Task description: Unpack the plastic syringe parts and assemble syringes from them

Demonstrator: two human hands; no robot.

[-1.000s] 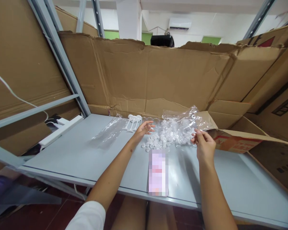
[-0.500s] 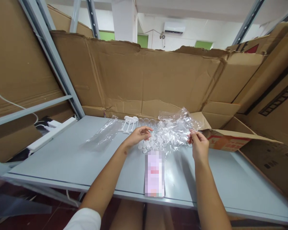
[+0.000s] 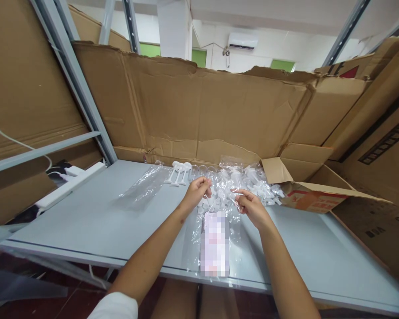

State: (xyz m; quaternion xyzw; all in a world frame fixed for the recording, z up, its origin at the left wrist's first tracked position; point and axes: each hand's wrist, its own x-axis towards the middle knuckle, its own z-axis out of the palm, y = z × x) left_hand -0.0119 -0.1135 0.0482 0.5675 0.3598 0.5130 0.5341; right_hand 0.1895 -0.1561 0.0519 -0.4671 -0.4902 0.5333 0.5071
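Observation:
A clear plastic bag (image 3: 193, 239) hangs between my hands and spreads down over the phone and the table's front part. My left hand (image 3: 198, 190) pinches its upper edge on the left, fingers closed. On the right, my right hand (image 3: 251, 207) grips the bag's other side between thumb and fingers. Just behind and below the hands lies a pile of small white caps (image 3: 204, 206), partly covered by the film. White plunger-like pieces (image 3: 178, 173) and clear tubes (image 3: 202, 170) lie in a row at the back. More white and clear plastic parts (image 3: 264, 190) are heaped on the right.
A phone (image 3: 214, 243), its screen blurred, lies at the table's front edge. Another clear bag (image 3: 142, 184) is flat on the left. An open cardboard box (image 3: 314, 198) stands at the right. Tall cardboard (image 3: 226, 106) closes off the back, and a power strip (image 3: 71, 186) runs along the left.
My right hand has moved left, close to my left hand. The crumpled bag has come off the heap on the right and now hangs in front of me, between both hands.

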